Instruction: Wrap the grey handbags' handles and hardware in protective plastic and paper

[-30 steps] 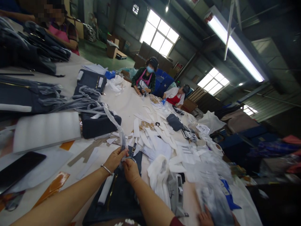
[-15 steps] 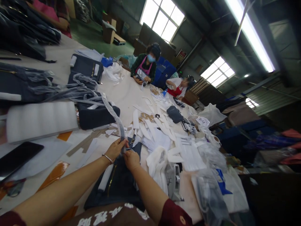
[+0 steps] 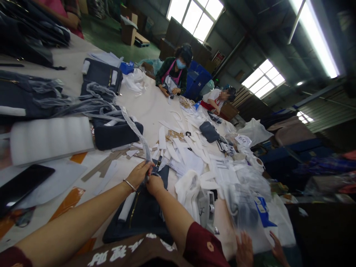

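My left hand [image 3: 139,175] pinches a long strap [image 3: 135,130] covered in cloudy plastic film, which trails from the upper left. Right beside it, my right hand [image 3: 155,184] is closed at the strap's lower part; its fingertips are partly hidden. Both hands are just above a dark navy bag [image 3: 150,217] lying in front of me. On that bag are a gold zipper [image 3: 134,209], a white wrapped roll [image 3: 127,207] along the zipper and a small buckle [image 3: 158,163] past my fingers.
Left lie a white foam roll [image 3: 52,141], a black phone [image 3: 26,185] and more navy bags [image 3: 118,135]. White paper pieces [image 3: 186,161] and a tape dispenser [image 3: 206,209] are to the right. Another person's hands [image 3: 244,249] reach in at lower right. Two co-workers sit across the table.
Another person's hands have appeared at the lower right. My hands stay together at the strap with little movement. The view has shifted slightly.
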{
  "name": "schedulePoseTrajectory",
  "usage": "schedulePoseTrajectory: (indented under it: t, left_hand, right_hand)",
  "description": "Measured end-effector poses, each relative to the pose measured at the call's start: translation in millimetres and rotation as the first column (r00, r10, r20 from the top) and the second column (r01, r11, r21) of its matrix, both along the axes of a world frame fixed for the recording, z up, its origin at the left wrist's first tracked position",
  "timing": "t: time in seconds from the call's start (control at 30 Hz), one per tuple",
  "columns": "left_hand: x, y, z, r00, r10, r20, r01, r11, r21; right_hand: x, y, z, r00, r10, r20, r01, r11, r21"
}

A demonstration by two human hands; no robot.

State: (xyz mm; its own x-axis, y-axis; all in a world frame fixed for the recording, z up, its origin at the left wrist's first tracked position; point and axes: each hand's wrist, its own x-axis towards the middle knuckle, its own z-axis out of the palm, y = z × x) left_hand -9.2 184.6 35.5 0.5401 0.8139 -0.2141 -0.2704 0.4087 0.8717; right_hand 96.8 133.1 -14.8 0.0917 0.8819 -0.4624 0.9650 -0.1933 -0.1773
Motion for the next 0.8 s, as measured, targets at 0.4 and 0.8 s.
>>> schedulePoseTrajectory:
  t: [0.4, 0.8]
  left_hand:
    - [-7, -16, -15.6, 0.965, 0.088, -0.247, -0.019, 0.963, 0.267]
    - [-26, -51, -26.4, 0.894, -0.151, -0.422, 0.353, 0.818, 0.454]
  right_hand:
    - [24, 1, 21.8, 0.83, -0.287, -0.479, 0.382, 0.917, 0.113]
    - [-12, 12, 118.8, -0.372, -0.36, -0.855, 0.576, 0.633, -0.517]
